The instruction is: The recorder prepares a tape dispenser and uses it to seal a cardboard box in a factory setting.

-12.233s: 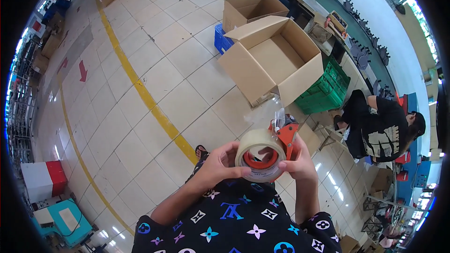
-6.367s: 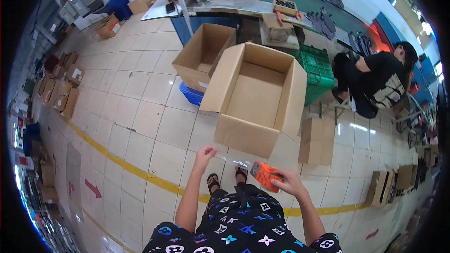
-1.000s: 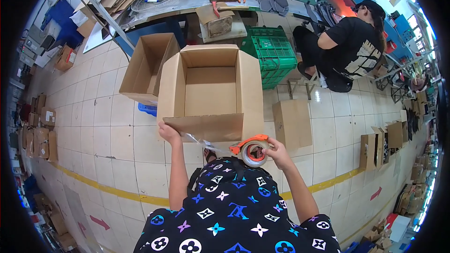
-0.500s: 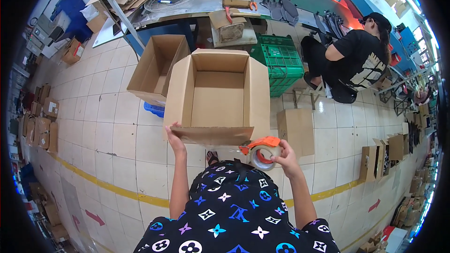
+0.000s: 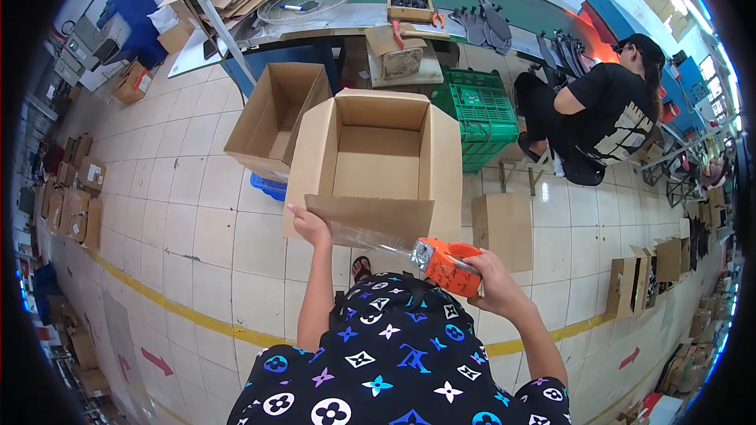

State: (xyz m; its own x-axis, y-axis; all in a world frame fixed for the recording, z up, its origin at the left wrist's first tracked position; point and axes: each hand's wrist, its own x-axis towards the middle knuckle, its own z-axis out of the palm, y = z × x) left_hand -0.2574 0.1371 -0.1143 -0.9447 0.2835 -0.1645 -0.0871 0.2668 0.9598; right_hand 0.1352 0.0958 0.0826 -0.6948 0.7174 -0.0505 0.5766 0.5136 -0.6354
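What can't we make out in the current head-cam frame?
- Underside of the open carton: head view, hidden by its own floor.
- Tape left on the roll: head view, hidden by the orange dispenser and right hand.
- Contact between left hand and clear tape: head view, too small.
- Dark pieces in the wooden tray: head view, too small.

A carton stands between a box, left, and a crate, right.
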